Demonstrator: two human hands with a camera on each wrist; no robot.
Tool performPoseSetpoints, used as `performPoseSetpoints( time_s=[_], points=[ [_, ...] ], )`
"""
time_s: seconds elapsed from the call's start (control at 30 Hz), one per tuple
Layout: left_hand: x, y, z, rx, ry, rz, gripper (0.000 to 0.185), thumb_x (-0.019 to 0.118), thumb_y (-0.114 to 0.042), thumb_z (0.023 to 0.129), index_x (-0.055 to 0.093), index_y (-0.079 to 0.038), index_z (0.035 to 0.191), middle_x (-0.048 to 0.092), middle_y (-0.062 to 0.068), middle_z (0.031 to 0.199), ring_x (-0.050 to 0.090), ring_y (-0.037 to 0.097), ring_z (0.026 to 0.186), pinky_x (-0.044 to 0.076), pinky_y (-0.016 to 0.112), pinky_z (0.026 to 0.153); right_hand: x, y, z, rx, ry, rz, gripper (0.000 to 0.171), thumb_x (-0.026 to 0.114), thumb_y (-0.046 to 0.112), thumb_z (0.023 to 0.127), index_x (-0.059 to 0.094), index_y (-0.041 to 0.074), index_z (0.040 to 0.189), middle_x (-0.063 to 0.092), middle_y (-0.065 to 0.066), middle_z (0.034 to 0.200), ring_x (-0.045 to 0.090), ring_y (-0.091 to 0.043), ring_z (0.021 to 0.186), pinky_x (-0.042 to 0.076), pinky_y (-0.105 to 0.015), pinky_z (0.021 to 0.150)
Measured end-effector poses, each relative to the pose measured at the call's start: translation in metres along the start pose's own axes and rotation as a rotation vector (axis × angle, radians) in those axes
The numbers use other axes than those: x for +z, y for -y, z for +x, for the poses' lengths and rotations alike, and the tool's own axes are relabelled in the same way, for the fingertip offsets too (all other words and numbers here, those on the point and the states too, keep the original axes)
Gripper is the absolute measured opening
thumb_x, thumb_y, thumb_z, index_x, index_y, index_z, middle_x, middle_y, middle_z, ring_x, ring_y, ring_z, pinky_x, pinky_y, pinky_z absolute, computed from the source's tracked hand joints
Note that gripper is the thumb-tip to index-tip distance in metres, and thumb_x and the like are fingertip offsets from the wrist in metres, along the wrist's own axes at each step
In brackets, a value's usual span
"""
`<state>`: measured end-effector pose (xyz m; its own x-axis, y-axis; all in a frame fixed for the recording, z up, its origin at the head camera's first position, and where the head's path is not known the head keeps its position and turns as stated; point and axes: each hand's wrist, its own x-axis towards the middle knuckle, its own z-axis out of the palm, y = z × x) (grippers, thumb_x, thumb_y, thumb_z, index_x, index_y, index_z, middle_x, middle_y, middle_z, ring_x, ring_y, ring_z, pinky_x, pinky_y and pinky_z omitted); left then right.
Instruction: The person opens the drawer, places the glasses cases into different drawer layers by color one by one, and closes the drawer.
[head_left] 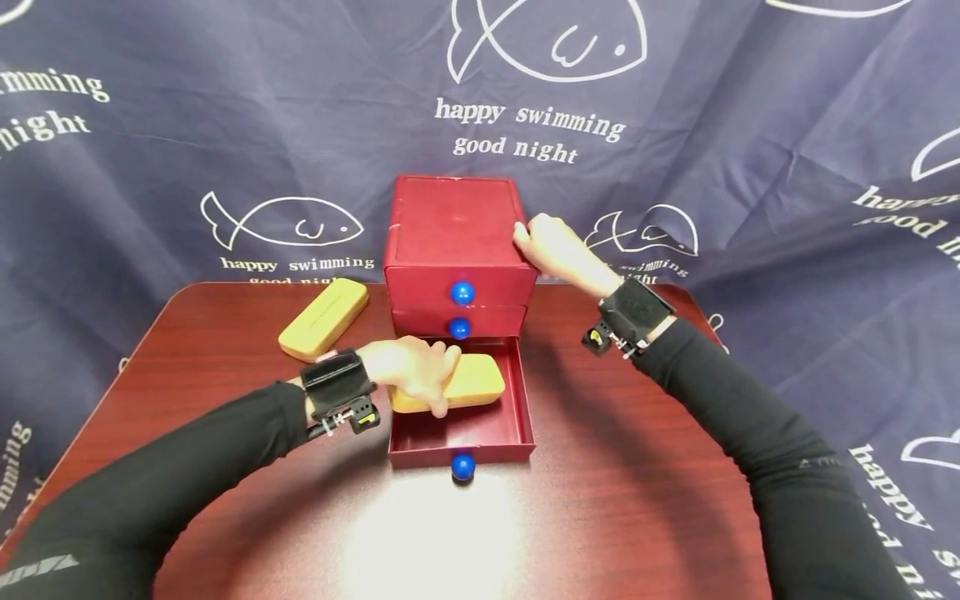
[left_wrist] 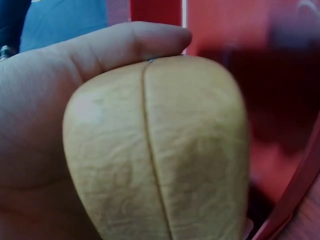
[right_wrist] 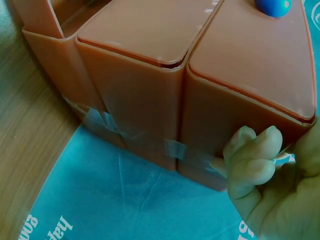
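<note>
My left hand (head_left: 422,371) grips a yellow glasses case (head_left: 476,381) over the pulled-out bottom drawer (head_left: 498,433). The case overlaps the drawer's inside, and its seam faces the left wrist view, where a finger (left_wrist: 145,42) lies along its upper end. At the upper right edge of the red drawer cabinet (head_left: 453,221), my right hand (head_left: 555,243) holds on with curled fingers. Those fingers (right_wrist: 257,155) show against the cabinet's side in the right wrist view. A second yellow glasses case (head_left: 324,319) lies on the table, left of the cabinet.
Two upper drawers stay pushed in, each with a blue ball knob (head_left: 462,292). Another blue knob (head_left: 462,467) sticks out from the bottom drawer's front. Behind the reddish-brown table (head_left: 637,500) hangs a dark blue curtain (head_left: 315,100) printed with fish and words.
</note>
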<state>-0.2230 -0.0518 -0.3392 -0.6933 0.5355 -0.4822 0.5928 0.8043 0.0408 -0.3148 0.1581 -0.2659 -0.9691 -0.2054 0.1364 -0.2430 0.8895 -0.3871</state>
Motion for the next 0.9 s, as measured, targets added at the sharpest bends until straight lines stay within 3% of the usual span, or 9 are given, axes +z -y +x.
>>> performPoseSetpoints(
  time_s=[0.2, 0.53, 0.77, 0.9],
  points=[
    [0.007, -0.004, 0.014, -0.024, 0.008, -0.021, 0.060, 0.077, -0.043, 0.079, 0.048, -0.007, 0.118, 0.056, 0.011, 0.103, 0.062, 0.028, 0.088, 0.057, 0.042, 0.085, 0.001, 0.000, 0.000, 0.002, -0.001, 0.001, 0.043, 0.041, 0.024, 0.103, 0.052, 0.006, 0.065, 0.056, -0.008, 0.053, 0.059, -0.019, 0.041, 0.058, -0.043, 0.071],
    [0.012, -0.002, 0.030, -0.007, 0.011, -0.041, 0.078, 0.076, -0.043, 0.083, 0.042, -0.005, 0.141, 0.058, 0.018, 0.123, 0.065, 0.033, 0.100, 0.058, 0.047, 0.094, 0.002, -0.002, 0.001, -0.007, -0.012, 0.002, 0.044, 0.041, 0.024, 0.103, 0.051, 0.006, 0.064, 0.054, -0.006, 0.052, 0.062, -0.023, 0.045, 0.058, -0.044, 0.076],
    [0.011, 0.000, 0.038, 0.000, 0.051, -0.071, 0.094, 0.076, -0.042, 0.086, 0.027, -0.005, 0.156, 0.050, 0.024, 0.146, 0.063, 0.034, 0.119, 0.053, 0.050, 0.104, 0.002, -0.001, 0.000, -0.009, -0.029, -0.004, 0.045, 0.042, 0.024, 0.103, 0.050, 0.006, 0.062, 0.052, -0.005, 0.051, 0.063, -0.027, 0.049, 0.057, -0.045, 0.073],
    [0.008, 0.000, 0.042, 0.002, 0.084, -0.091, 0.093, 0.078, -0.039, 0.086, 0.026, -0.005, 0.155, 0.045, 0.026, 0.151, 0.061, 0.031, 0.118, 0.053, 0.048, 0.101, 0.002, -0.001, 0.000, -0.002, -0.026, -0.004, 0.045, 0.042, 0.024, 0.103, 0.051, 0.006, 0.062, 0.052, -0.005, 0.051, 0.060, -0.023, 0.045, 0.057, -0.045, 0.072]
  ],
)
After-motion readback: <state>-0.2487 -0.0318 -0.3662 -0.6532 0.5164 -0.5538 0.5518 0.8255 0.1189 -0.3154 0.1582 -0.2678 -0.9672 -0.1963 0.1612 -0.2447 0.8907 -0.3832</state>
